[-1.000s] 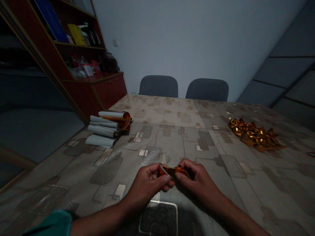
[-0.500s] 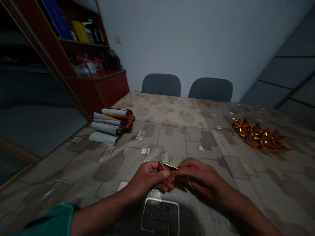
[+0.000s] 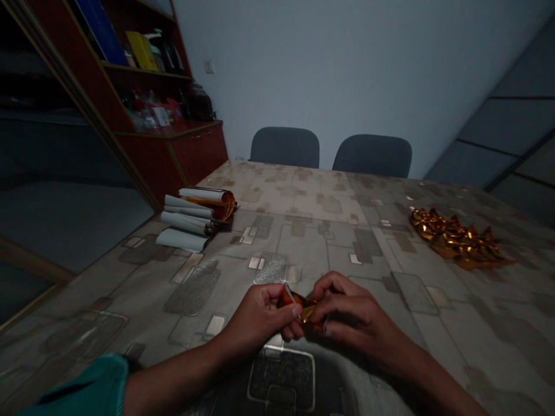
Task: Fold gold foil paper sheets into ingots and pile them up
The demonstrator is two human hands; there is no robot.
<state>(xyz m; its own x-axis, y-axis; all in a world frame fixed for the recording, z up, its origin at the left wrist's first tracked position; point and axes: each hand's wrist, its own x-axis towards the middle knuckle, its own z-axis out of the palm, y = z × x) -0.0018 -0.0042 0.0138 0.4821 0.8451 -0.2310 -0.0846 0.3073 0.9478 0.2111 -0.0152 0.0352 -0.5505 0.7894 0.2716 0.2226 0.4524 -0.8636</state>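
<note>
My left hand (image 3: pixel 258 318) and my right hand (image 3: pixel 358 312) meet low in the middle of the view, just above the patterned table (image 3: pixel 303 199). Both pinch a small folded piece of gold-orange foil (image 3: pixel 307 309) between fingers and thumbs, and its ends are partly hidden by my fingers. Far to the right lies a heap of crumpled gold foil bows (image 3: pixel 453 240). Back left stands a stack of white rolled sheets (image 3: pixel 186 219), next to a roll with orange foil (image 3: pixel 223 205). Neither hand touches these.
A dark red shelf unit (image 3: pixel 151 121) with binders and assorted items stands behind the table at the left. Two grey chairs (image 3: pixel 285 147) face the table's far edge. A green sleeve (image 3: pixel 76 387) covers my left forearm near the bottom edge.
My right hand has curled further around the foil, and the foil now sits tighter between my hands. The scene has shifted only slightly in view.
</note>
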